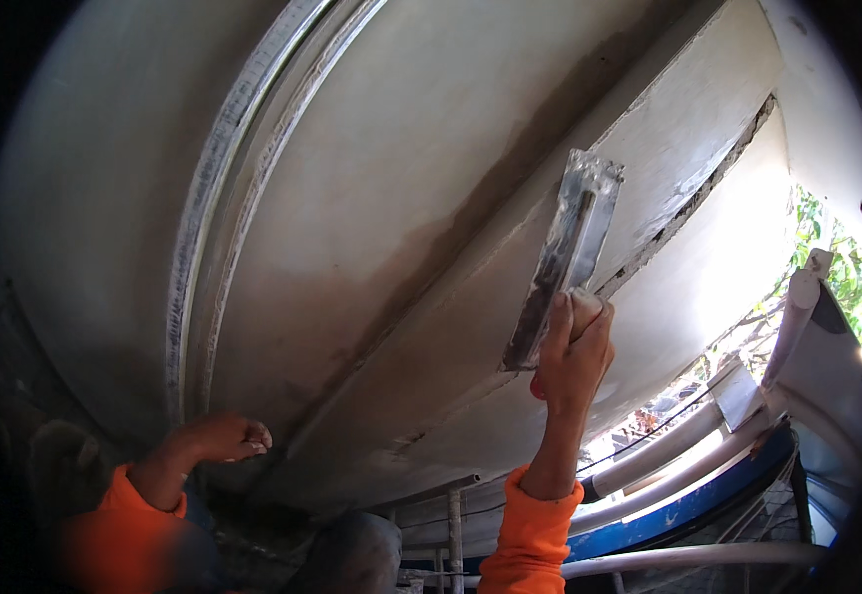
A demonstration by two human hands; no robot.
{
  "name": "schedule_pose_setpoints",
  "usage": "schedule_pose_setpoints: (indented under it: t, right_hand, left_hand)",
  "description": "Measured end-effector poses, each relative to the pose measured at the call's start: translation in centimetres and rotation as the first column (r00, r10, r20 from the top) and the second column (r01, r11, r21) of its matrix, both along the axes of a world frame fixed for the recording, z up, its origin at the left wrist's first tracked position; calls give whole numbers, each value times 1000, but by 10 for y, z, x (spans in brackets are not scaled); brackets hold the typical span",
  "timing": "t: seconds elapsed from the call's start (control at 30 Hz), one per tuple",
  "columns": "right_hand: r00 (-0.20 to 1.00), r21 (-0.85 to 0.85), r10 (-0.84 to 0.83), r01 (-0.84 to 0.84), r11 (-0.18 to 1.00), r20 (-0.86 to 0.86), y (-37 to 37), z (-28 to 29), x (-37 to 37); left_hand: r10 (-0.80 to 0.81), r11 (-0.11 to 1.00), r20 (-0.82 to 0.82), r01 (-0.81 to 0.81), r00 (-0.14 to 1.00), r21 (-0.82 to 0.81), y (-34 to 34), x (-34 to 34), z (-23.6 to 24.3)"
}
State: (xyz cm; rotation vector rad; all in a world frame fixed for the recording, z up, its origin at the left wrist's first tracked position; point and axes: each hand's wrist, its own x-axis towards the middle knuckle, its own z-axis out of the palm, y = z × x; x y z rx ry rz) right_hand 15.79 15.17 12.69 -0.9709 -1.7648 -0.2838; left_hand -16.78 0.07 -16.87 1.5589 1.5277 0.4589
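Observation:
My right hand is closed round the handle of a plastering trowel. The trowel's long rectangular metal blade tilts up and to the right, with pale smears at its far end. It lies in front of a raised plastered band; whether the blade touches the surface I cannot tell. Lower left, my left hand has its fingers curled in, with no tool showing in it. It is nearest to the lower end of a pale metal strip that runs up the plastered wall.
A dark, damp-looking streak runs along the raised band. Beyond it a rough-edged groove cuts the surface. Pipes and a blue curved edge lie lower right, with a metal rail below. Green leaves show through a bright opening.

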Motion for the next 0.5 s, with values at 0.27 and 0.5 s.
schedule_pose_setpoints:
  t: [0.27, 0.5]
  right_hand:
    - [989, -173, -19, 44, 984, 143, -16, -111, 31]
    - [994, -32, -50, 53, 998, 93, -18, -98, 32]
  left_hand:
    - [-5, 999, 44, 3, 999, 43, -3, -7, 0]
    - [-5, 1000, -2, 5, 1000, -2, -1, 1, 1]
